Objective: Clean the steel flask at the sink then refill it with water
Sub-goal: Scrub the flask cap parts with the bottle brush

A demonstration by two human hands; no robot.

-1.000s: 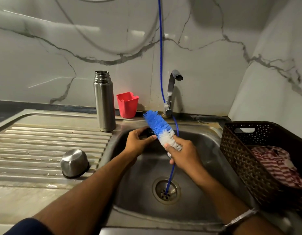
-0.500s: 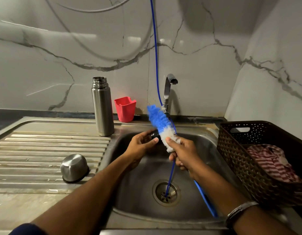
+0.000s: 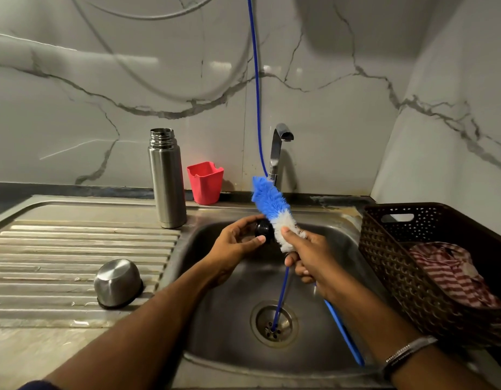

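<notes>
A small black cap (image 3: 264, 229) is held by the curled fingers of the left hand (image 3: 234, 247) over the sink (image 3: 339, 243). A blue and white brush (image 3: 274, 211) is gripped in the right hand (image 3: 309, 256), its bristles touching the cap. The steel flask (image 3: 166, 180) is stood upright and open on the sink's edge, beside a red cup (image 3: 205, 182).

I see the steel sink unit (image 3: 74, 249) carrying an upright flask (image 3: 166, 181), red cup (image 3: 205, 182), upturned steel cap (image 3: 118, 282) and brown basket (image 3: 390, 249).

Both hands raised together, left hand (image 3: 234, 243) cupped, right hand (image 3: 309, 256) gripping
</notes>
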